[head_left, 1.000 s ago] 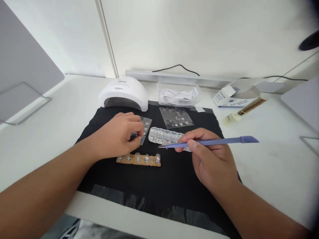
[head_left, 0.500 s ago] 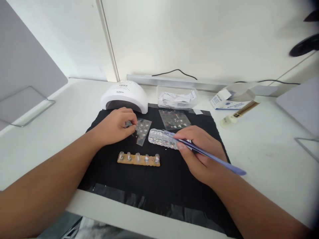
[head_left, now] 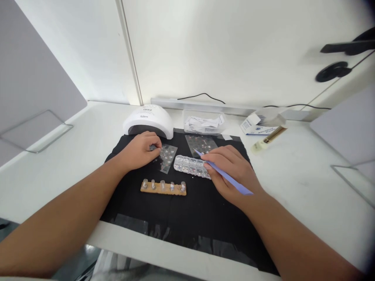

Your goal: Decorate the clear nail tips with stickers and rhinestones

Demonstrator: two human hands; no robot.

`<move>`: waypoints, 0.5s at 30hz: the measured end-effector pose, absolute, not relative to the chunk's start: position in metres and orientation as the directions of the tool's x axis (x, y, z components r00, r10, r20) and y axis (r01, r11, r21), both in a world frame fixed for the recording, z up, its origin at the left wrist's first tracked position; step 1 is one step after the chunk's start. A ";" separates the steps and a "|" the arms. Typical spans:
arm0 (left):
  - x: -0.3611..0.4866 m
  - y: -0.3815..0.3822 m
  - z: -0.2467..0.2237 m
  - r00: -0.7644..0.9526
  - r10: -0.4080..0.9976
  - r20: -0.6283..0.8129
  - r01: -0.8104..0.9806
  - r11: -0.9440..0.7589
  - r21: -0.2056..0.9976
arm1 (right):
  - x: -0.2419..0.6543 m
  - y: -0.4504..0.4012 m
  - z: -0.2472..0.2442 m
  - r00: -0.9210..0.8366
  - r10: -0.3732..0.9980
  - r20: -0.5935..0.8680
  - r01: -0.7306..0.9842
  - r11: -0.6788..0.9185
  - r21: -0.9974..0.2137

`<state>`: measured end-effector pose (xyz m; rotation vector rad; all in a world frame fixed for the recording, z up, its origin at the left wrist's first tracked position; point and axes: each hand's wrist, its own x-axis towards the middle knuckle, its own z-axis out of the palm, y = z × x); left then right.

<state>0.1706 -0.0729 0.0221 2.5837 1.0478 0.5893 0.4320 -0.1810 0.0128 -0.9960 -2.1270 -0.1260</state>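
In my right hand (head_left: pixel 230 171) is a pair of purple tweezers (head_left: pixel 227 177), gripped between thumb and fingers. Their tip points up and left, over the rhinestone case's far edge. That clear case (head_left: pixel 185 168) has two rows of small compartments with tiny sparkling pieces, and my right hand covers its right end. My left hand (head_left: pixel 143 150) rests with curled fingers on the left edge of a clear sticker sheet (head_left: pixel 168 156); whatever its fingertips pinch is hidden. In front lies a tan strip (head_left: pixel 163 190) carrying several upright nail tips, some decorated.
A white nail lamp (head_left: pixel 150 117) stands behind my left hand. Further right are a second sticker sheet (head_left: pixel 196 142), a clear tub (head_left: pixel 202 124) of white packets, an open box (head_left: pixel 258 127) and a small bottle (head_left: pixel 259 146). A black mat (head_left: pixel 175 214) covers the white table.
My right hand has turned the tweezers: their tip has risen off the case and their rear end has swung left. My left hand stays at the sheet. The whole view has shifted slightly.
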 end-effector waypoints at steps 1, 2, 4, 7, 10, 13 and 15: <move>0.171 -0.072 0.021 0.645 0.715 0.269 0.591 -0.690 0.418 | 0.432 -0.181 0.012 -0.398 0.607 0.688 0.679 0.699 -0.224; 0.171 -0.071 0.020 0.641 0.716 0.276 0.586 -0.689 0.426 | 0.431 -0.181 0.012 -0.399 0.598 0.695 0.667 0.709 -0.228; 0.171 -0.070 0.018 0.642 0.713 0.282 0.577 -0.691 0.435 | 0.431 -0.182 0.012 -0.398 0.586 0.706 0.651 0.722 -0.233; 0.171 -0.069 0.016 0.656 0.706 0.269 0.571 -0.696 0.435 | 0.431 -0.184 0.013 -0.404 0.569 0.717 0.640 0.735 -0.223; 0.171 -0.070 0.015 0.669 0.694 0.265 0.562 -0.706 0.431 | 0.432 -0.184 0.013 -0.411 0.566 0.714 0.639 0.738 -0.217; 0.171 -0.070 0.015 0.677 0.688 0.261 0.558 -0.712 0.427 | 0.431 -0.183 0.014 -0.416 0.566 0.712 0.646 0.735 -0.207; 0.171 -0.070 0.016 0.679 0.687 0.258 0.559 -0.712 0.425 | 0.430 -0.182 0.015 -0.424 0.555 0.716 0.648 0.738 -0.188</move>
